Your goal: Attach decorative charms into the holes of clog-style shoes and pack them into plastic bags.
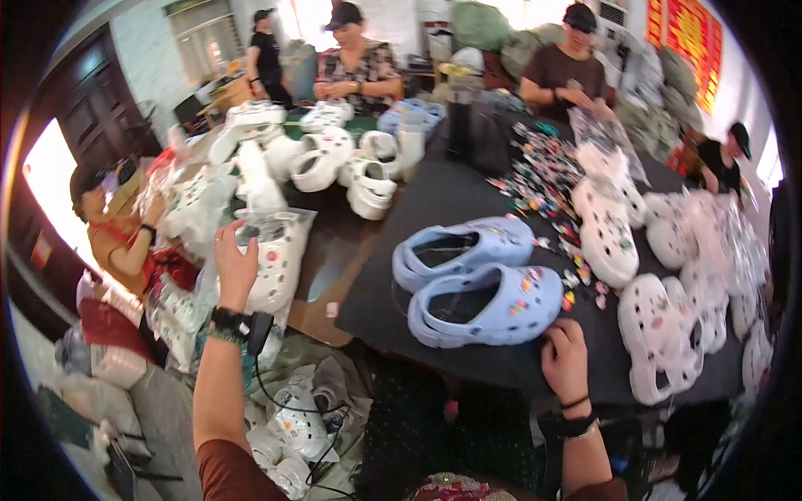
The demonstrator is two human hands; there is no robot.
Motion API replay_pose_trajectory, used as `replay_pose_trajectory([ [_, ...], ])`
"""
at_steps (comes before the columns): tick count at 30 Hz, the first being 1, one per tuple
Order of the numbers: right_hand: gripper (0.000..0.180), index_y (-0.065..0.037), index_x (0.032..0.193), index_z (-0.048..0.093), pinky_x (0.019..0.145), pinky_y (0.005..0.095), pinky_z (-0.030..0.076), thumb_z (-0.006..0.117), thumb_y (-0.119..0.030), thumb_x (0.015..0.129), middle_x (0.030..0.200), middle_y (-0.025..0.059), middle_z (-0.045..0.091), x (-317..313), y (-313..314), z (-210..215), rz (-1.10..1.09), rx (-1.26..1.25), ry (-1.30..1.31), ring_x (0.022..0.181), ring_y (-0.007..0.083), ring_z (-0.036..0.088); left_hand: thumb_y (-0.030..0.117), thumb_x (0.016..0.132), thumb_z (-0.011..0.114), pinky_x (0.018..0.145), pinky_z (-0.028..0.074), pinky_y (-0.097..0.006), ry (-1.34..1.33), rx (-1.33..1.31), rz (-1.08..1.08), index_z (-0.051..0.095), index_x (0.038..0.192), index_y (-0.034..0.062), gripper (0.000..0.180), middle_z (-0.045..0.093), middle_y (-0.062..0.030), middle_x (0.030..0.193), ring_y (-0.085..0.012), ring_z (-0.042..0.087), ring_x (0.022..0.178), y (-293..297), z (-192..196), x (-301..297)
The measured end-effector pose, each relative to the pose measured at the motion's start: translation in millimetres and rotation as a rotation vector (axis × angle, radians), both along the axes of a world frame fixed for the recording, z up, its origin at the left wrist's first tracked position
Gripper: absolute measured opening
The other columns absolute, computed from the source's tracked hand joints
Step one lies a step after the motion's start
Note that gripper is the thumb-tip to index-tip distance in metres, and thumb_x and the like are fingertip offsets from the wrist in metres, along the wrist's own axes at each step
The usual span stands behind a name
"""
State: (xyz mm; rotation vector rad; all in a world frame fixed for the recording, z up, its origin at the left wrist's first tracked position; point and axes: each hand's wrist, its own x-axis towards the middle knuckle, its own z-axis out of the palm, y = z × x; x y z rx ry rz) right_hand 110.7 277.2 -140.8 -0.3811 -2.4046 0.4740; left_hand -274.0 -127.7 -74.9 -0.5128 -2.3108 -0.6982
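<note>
2 blue clogs (511,294) ahead-left of right hand (565,361)

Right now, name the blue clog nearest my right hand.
The front blue clog of the pair on the black table, toe beside your right hand; the rear clog lies farther away.

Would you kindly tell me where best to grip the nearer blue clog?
I'd likely pinch the nearer blue clog by its heel strap, coming from the left: that narrow strap curves around the opening, while the broad toe points right.
</note>
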Motion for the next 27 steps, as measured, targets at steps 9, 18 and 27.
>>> replay_pose_trajectory([
  [9,0.017,0.001,0.089,0.063,0.086,0.0401,0.048,0.062,0.004,0.072,0.099,0.0140,0.058,3.0,2.2,-3.8,0.044,-0.025,0.045,0.096,0.0322,0.057,0.009,0.086,0.067,0.085,0.049,-0.030,-0.385,-0.051,-0.722,0.067,0.107,0.0019,0.023,0.068,-0.0107,0.098,-0.0196,0.064,0.091,175.2,58.8,166.5],
  [18,0.017,0.000,0.091,0.063,0.087,0.0394,0.048,0.063,-0.001,0.074,0.099,0.0130,0.058,7.4,6.3,-8.2,0.076,-0.011,0.052,0.096,0.0309,0.057,0.031,0.099,0.056,0.083,0.049,-0.024,-1.450,0.414,-0.858,0.063,0.113,-0.0001,0.035,0.067,-0.0033,0.097,-0.0091,0.062,0.092,240.3,11.2,195.6],
  [27,0.019,-0.002,0.093,0.063,0.086,0.0381,0.047,0.065,-0.004,0.074,0.100,0.0116,0.058,8.9,7.3,-8.0,0.092,0.005,0.021,0.097,0.0288,0.055,0.029,0.100,0.053,0.089,0.052,-0.033,-1.821,0.746,-0.948,0.056,0.123,-0.0033,0.040,0.066,-0.0108,0.115,-0.0210,0.065,0.102,289.7,14.2,195.8],
])
